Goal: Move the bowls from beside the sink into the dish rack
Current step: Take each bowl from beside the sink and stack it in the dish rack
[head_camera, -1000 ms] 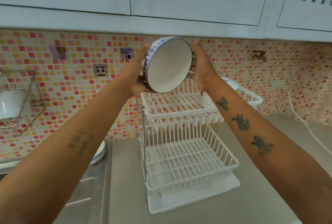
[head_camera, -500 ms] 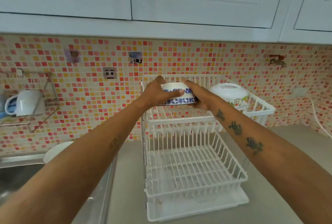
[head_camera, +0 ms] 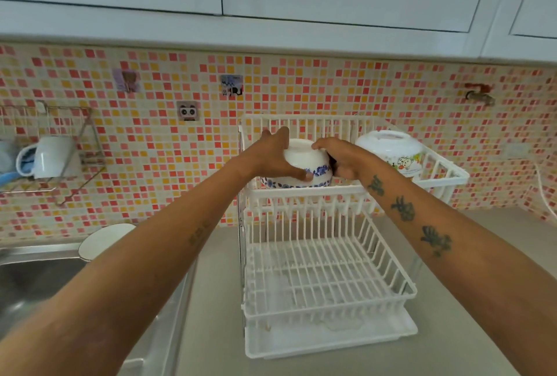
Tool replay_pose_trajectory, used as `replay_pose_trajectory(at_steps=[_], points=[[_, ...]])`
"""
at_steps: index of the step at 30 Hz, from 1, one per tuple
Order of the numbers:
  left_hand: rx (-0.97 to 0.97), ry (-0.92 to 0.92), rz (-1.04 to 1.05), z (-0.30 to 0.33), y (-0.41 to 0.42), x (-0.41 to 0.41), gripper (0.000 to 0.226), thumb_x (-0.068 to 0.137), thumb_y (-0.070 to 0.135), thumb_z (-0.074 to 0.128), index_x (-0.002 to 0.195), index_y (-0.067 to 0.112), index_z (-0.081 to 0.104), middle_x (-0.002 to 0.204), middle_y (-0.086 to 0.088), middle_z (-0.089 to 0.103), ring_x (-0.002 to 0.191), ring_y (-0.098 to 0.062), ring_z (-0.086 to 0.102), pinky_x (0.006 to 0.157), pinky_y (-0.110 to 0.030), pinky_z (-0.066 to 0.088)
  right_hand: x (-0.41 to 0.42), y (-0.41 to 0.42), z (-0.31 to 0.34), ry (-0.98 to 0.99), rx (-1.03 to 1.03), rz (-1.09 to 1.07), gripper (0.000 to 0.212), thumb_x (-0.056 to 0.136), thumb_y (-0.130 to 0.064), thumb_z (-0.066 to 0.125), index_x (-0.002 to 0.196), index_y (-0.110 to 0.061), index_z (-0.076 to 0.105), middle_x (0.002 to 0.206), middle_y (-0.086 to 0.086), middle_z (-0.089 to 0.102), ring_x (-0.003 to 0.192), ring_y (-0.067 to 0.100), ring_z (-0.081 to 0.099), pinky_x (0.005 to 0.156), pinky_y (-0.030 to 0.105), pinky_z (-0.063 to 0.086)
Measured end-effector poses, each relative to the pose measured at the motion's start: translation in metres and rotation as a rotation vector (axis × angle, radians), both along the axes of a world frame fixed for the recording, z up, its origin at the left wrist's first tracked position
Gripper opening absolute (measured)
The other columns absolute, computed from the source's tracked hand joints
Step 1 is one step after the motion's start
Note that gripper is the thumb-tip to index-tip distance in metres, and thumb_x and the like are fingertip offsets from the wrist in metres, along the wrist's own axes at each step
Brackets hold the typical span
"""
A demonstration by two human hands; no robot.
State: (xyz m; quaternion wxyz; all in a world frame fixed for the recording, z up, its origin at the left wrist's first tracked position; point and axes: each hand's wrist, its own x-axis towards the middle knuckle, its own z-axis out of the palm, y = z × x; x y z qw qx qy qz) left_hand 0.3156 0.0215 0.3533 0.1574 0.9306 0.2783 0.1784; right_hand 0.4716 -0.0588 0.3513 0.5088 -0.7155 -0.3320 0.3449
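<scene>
A white bowl with a blue flower band (head_camera: 304,161) sits upside down in the top tier of the white two-tier dish rack (head_camera: 328,194). My left hand (head_camera: 272,154) grips its left side and my right hand (head_camera: 339,157) its right side. Another upturned white bowl with a cartoon print (head_camera: 390,148) rests in the same tier, to the right. One more white bowl (head_camera: 104,240) stands beside the sink (head_camera: 33,282), partly hidden by my left forearm. The rack's lower tier (head_camera: 325,279) holds nothing.
A wire wall shelf (head_camera: 51,152) at the left carries a white mug. White cabinets hang overhead. A tap fitting (head_camera: 479,93) juts from the tiled wall at the right, and a white cable (head_camera: 545,188) runs down near the right edge. The rack stands on a grey counter (head_camera: 482,300).
Both hands turned the blue-flowered bowl from tilted in the air to upside down and lowered it into the rack's top tier. The view shifted left, showing more of the sink.
</scene>
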Motion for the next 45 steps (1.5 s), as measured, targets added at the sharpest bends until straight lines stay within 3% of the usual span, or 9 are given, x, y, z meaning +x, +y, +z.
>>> replay_pose_trajectory(at_steps=[11,16,18,23,29,35,39,42,45], points=[[0.034,0.024,-0.002,-0.003,-0.003,0.0,0.09,0.058,0.052,0.087,0.125,0.016,0.038,0.129,-0.012,0.039,0.097,-0.025,0.048,0.082,-0.033,0.046,-0.002,0.003,-0.002,-0.027,-0.053,-0.036,0.038,0.094,-0.025,0.048,0.127,-0.008,0.051,0.116,0.012,0.062,0.104,0.029,0.06,0.094,0.041,0.051],[0.091,0.172,-0.065,0.013,-0.005,-0.012,0.087,0.072,0.053,0.077,0.137,0.012,0.036,0.136,-0.013,0.041,0.119,-0.03,0.049,0.096,-0.039,0.045,-0.015,0.011,0.004,-0.687,-0.027,-0.199,0.033,0.091,-0.026,0.051,0.116,-0.008,0.064,0.122,0.011,0.063,0.11,0.029,0.06,0.091,0.037,0.047],[0.12,0.134,-0.082,0.025,-0.001,-0.024,0.08,0.078,0.055,0.071,0.138,0.011,0.04,0.14,-0.01,0.043,0.125,-0.027,0.048,0.098,-0.035,0.042,-0.028,0.013,0.009,-0.744,0.139,-0.189,0.033,0.092,-0.026,0.051,0.117,-0.01,0.065,0.129,0.008,0.061,0.119,0.027,0.056,0.096,0.033,0.041],[-0.034,-0.112,-0.041,0.038,0.028,-0.081,0.063,0.089,0.055,0.056,0.135,0.013,0.047,0.142,-0.005,0.049,0.126,-0.022,0.05,0.096,-0.031,0.044,-0.09,0.043,0.029,-0.661,0.398,-0.129,0.03,0.092,-0.025,0.051,0.11,-0.009,0.068,0.123,0.007,0.063,0.115,0.023,0.058,0.095,0.03,0.043],[-0.286,-0.284,0.153,0.019,0.083,-0.18,0.043,0.098,0.053,0.04,0.107,0.013,0.055,0.097,-0.004,0.052,0.087,-0.019,0.051,0.077,-0.029,0.042,-0.198,0.099,0.049,-0.601,0.551,0.055,0.025,0.094,-0.027,0.049,0.104,-0.014,0.068,0.104,0.0,0.062,0.094,0.015,0.057,0.081,0.03,0.044],[-0.641,-0.412,0.423,-0.037,0.144,-0.279,0.059,0.099,0.053,0.035,0.139,0.011,0.044,0.14,-0.009,0.051,0.127,-0.028,0.048,0.104,-0.046,0.04,-0.29,0.163,0.015,-0.478,0.445,0.273,0.023,0.095,-0.025,0.048,0.093,-0.011,0.065,0.084,-0.005,0.056,0.06,0.008,0.048,0.063,0.027,0.043],[-0.795,-0.466,0.555,-0.078,0.174,-0.321,0.048,0.1,0.048,0.038,0.121,0.009,0.057,0.123,-0.008,0.057,0.11,-0.024,0.052,0.098,-0.043,0.041,-0.316,0.203,-0.025,-0.376,0.285,0.328,0.035,0.093,-0.026,0.049,0.109,0.0,0.064,0.094,0.011,0.068,0.079,0.019,0.057,0.08,0.039,0.051],[-0.903,-0.447,0.621,-0.117,0.196,-0.334,0.04,0.098,0.05,0.041,0.091,0.015,0.058,0.099,-0.003,0.055,0.084,-0.017,0.049,0.087,-0.037,0.039,-0.318,0.225,-0.057,-0.267,0.159,0.322,0.049,0.094,-0.029,0.051,0.121,0.011,0.053,0.132,0.029,0.053,0.105,0.033,0.062,0.102,0.052,0.043],[-1.012,-0.412,0.659,-0.159,0.21,-0.334,0.044,0.097,0.053,0.042,0.095,0.013,0.057,0.096,-0.003,0.053,0.083,-0.018,0.047,0.082,-0.034,0.04,-0.304,0.245,-0.094,-0.121,0.03,0.285,0.057,0.093,-0.039,0.054,0.134,0.001,0.05,0.151,0.017,0.041,0.133,0.033,0.045,0.102,0.039,0.04]])
